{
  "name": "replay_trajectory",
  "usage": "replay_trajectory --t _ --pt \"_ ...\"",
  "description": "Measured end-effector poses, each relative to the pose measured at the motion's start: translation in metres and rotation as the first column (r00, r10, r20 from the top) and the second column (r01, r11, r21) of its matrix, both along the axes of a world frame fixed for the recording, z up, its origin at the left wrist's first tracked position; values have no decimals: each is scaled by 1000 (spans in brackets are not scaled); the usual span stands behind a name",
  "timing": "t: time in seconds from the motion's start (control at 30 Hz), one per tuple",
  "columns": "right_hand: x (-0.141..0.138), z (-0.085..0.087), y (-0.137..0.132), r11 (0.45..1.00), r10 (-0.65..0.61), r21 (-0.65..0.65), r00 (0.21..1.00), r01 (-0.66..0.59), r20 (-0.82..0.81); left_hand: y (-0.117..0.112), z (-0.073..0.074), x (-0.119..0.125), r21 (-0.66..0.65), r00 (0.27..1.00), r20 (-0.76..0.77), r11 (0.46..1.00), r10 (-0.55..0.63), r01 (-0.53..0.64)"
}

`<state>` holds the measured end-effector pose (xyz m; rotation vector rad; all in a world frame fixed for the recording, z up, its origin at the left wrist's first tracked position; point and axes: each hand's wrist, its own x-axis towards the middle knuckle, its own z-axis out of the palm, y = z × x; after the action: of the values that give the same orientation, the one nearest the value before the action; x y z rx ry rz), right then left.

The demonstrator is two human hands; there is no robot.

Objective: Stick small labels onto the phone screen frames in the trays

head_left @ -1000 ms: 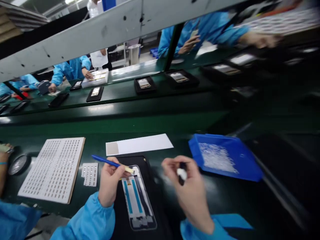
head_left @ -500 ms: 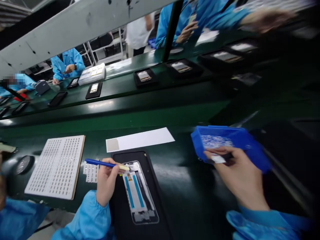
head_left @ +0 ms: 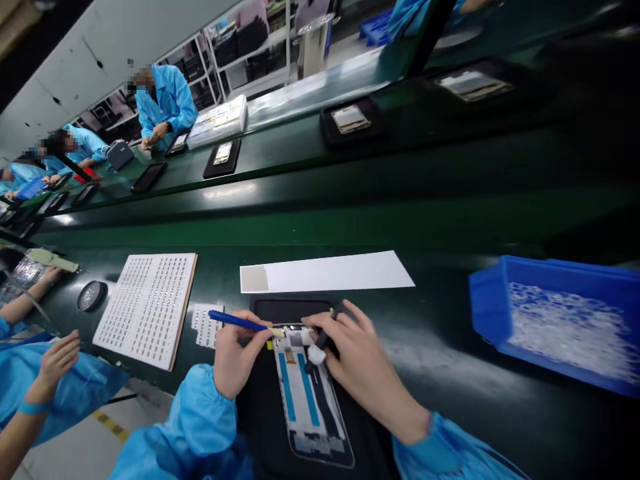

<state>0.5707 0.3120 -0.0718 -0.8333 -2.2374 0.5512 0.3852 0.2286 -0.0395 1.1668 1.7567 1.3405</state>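
A phone body (head_left: 300,390) with two blue strips lies in a black tray (head_left: 260,427) before me. My left hand (head_left: 237,353) pinches a slim blue pen-like tool (head_left: 237,320), its pale tip at the phone's upper left edge. At the upper right of the phone is my right hand (head_left: 357,360), fingertips close together on or just above it. Tucked in its fingers is a dark stick-like tool with a white end (head_left: 317,354); what the fingertips themselves pinch is too small to make out.
Right of the tray stands a blue bin (head_left: 487,307) of small clear pieces. Behind lies a white strip (head_left: 330,273). At left are a board of small parts (head_left: 147,310), a small sheet (head_left: 206,327), a round black dish (head_left: 91,295) and a co-worker's arms (head_left: 35,393).
My right hand has moved left from the blue bin to the phone's upper end. My left hand keeps the blue tool at the phone's upper edge. The view has shifted.
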Motion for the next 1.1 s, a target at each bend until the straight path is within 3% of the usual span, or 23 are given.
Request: replay_trajectory --t 0.13,0.37,0.6,0.93,1.1 --pt "14 -8 -17 998 -57 -17 997 57 -48 0 2 8 14 998 -21 998 -59 59" --pt "14 -16 -27 982 -137 -153 978 113 -156 9 10 20 17 929 -292 969 -230 245" --pt "10 -13 -27 969 -161 -217 970 120 -182 11 7 23 -32 889 -374 962 -262 270" --pt "11 -13 -27 958 -158 -269 969 103 -189 14 14 22 -71 862 -419 956 -286 283" --pt "10 -12 -26 958 -165 -264 966 109 -200 14 14 23 -75 792 -518 939 -324 335"
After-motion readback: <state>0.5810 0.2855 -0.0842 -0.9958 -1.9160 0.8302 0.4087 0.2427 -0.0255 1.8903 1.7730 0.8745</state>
